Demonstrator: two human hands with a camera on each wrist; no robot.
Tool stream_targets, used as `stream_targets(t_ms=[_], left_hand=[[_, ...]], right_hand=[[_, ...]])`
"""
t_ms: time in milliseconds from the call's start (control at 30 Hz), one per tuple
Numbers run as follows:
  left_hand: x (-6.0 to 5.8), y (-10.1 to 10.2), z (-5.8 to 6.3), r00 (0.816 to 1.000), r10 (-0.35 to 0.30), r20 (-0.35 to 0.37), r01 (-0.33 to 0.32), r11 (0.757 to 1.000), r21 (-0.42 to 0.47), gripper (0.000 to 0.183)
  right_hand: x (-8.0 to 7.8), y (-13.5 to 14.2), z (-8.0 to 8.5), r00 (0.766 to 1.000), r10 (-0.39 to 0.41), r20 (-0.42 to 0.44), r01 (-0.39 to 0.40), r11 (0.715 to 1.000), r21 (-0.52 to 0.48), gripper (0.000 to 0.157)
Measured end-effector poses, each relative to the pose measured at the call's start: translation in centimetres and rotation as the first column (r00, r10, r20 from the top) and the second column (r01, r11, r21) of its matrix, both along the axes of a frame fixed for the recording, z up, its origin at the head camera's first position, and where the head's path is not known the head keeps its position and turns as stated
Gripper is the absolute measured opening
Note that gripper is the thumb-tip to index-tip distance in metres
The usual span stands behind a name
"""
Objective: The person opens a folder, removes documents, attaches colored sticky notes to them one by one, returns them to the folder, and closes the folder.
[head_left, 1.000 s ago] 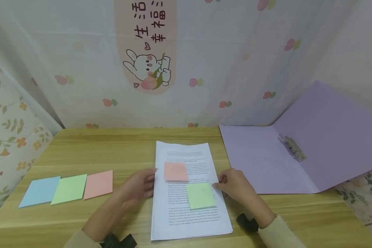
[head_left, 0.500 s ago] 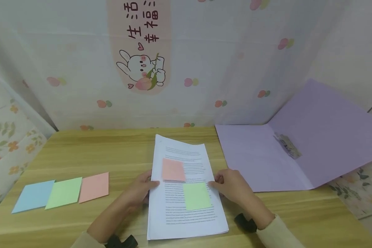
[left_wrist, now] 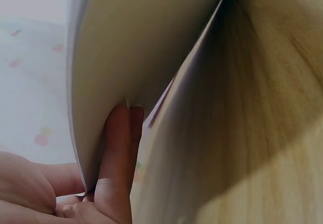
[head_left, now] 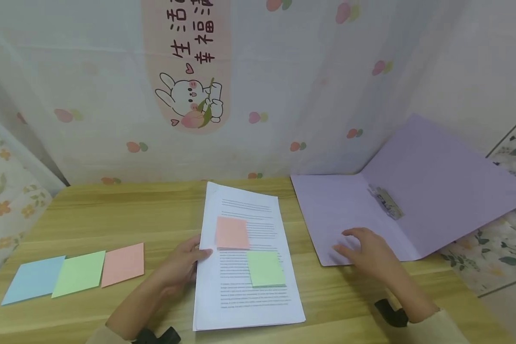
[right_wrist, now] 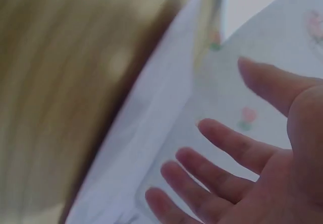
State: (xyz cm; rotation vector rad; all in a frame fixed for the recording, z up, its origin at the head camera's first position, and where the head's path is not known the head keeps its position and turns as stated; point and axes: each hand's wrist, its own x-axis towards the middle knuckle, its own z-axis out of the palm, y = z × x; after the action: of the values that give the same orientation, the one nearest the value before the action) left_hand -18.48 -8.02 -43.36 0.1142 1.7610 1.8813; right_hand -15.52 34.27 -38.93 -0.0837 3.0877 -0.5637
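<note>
My left hand (head_left: 178,267) grips the left edge of a stack of printed paper (head_left: 207,298), thumb on top and fingers beneath. In the left wrist view the fingers (left_wrist: 118,148) press under the sheets, whose held edge is raised above the wooden table. A pink sticky-note pad (head_left: 233,233) and a green one (head_left: 266,268) lie on the top page. My right hand (head_left: 370,253) hovers by the near edge of an opened purple folder (head_left: 335,205), fingers apart and holding nothing. The right wrist view shows its spread fingers (right_wrist: 227,138) away from the white paper (right_wrist: 146,123).
On the left of the table, blue (head_left: 34,279), green (head_left: 79,274) and pink (head_left: 123,265) sticky-note pads lie in an overlapping row. A metal clip (head_left: 386,203) sits at the folder's spine. The folder's raised cover (head_left: 447,186) leans up at the right. A printed curtain (head_left: 258,86) hangs behind.
The right hand has let go of the stack's right edge and moved right to the folder. The left hand has taken hold of the left edge, now lifted, thumb over the top.
</note>
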Motion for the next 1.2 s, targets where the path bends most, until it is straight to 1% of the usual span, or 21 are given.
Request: stream_targets(t_ms=[167, 267, 400, 467, 600, 700, 800, 867, 1033, 1200], left_hand=[[-0.1, -0.2, 0.5, 1.000, -0.027, -0.004, 0.027, 1.000, 0.015, 0.055], [-0.1, -0.2, 0.8, 0.999, -0.032, -0.010, 0.032, 0.999, 0.014, 0.055], [-0.2, -0.3, 0.9, 0.999, -0.039, -0.015, 0.040, 0.999, 0.016, 0.054], [-0.2, -0.3, 1.0, 0.999, -0.043, -0.015, 0.043, 0.999, 0.014, 0.054], [-0.2, -0.5, 1.2, 0.999, -0.049, -0.016, 0.049, 0.999, 0.015, 0.054], [-0.2, -0.7, 1.3, 0.998, -0.056, -0.019, 0.057, 0.998, 0.029, 0.054], [-0.4, -1.1, 1.4, 0.998, -0.057, -0.023, 0.058, 0.997, 0.042, 0.054], [-0.5, -1.4, 1.5, 0.998, -0.053, -0.024, 0.054, 0.998, 0.045, 0.054], [-0.6, -1.9, 2.0, 0.999, -0.042, -0.022, 0.043, 0.999, 0.029, 0.054], [-0.5, -2.1, 2.4, 0.999, -0.020, -0.029, 0.020, 1.000, 0.003, 0.053]], right_hand=[[0.0, 3.5, -1.4, 0.998, -0.030, 0.061, 0.024, 0.994, 0.105, 0.086], [0.0, 5.1, -2.0, 0.994, -0.055, 0.099, 0.042, 0.991, 0.128, 0.094], [0.0, 6.3, -2.5, 0.986, -0.074, 0.151, 0.051, 0.987, 0.151, 0.098], [0.0, 6.7, -2.8, 0.981, -0.083, 0.176, 0.052, 0.983, 0.178, 0.099], [0.1, 7.2, -3.2, 0.968, -0.088, 0.237, 0.034, 0.974, 0.224, 0.101], [0.3, 7.2, -3.2, 0.958, -0.075, 0.276, 0.013, 0.975, 0.220, 0.101], [0.3, 6.7, -3.2, 0.955, -0.059, 0.290, 0.002, 0.981, 0.195, 0.100], [0.3, 5.8, -3.1, 0.953, -0.047, 0.300, -0.010, 0.982, 0.186, 0.100], [0.4, 2.3, -3.0, 0.950, -0.042, 0.308, -0.025, 0.978, 0.209, 0.102], [0.9, -1.4, -2.8, 0.947, -0.039, 0.318, -0.036, 0.973, 0.228, 0.105]])
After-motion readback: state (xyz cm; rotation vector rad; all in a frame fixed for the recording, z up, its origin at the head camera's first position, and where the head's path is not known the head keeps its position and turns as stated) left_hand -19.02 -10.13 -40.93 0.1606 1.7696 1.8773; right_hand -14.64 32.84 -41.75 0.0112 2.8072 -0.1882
